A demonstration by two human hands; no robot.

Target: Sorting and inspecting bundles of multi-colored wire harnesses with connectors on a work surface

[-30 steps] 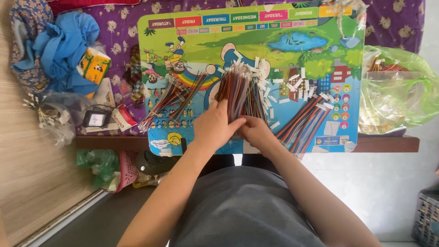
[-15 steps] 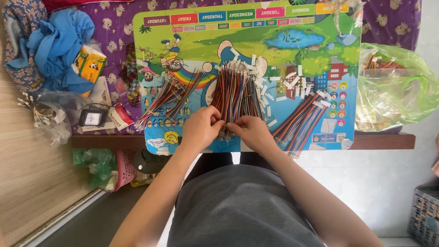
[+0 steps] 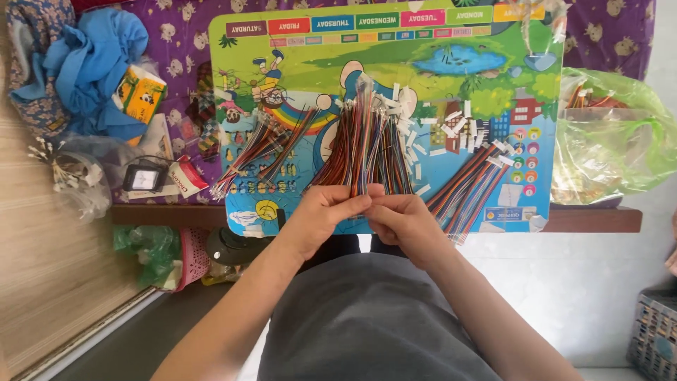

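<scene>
A big fan of thin multicoloured wires (image 3: 367,144) with white connector ends lies in the middle of a bright cartoon board (image 3: 296,77). My left hand (image 3: 326,214) and my right hand (image 3: 403,219) meet at the near ends of that fan, fingertips pinching a few wires between them. A smaller wire bundle (image 3: 262,149) lies to the left on the board. Another bundle (image 3: 471,185) lies to the right. Loose white connector pieces (image 3: 451,134) are scattered beyond the middle fan.
A green plastic bag (image 3: 610,144) with more wires sits at the right. Blue cloth (image 3: 88,67), a small yellow-green box (image 3: 139,90) and a clear bag (image 3: 77,180) crowd the left on the purple patterned cover. The wooden edge (image 3: 592,219) runs below the board. A basket (image 3: 652,339) stands at lower right.
Both hands have slid slightly toward me along the middle wire fan, from its lower part to its near tips, and now pinch those tips together.
</scene>
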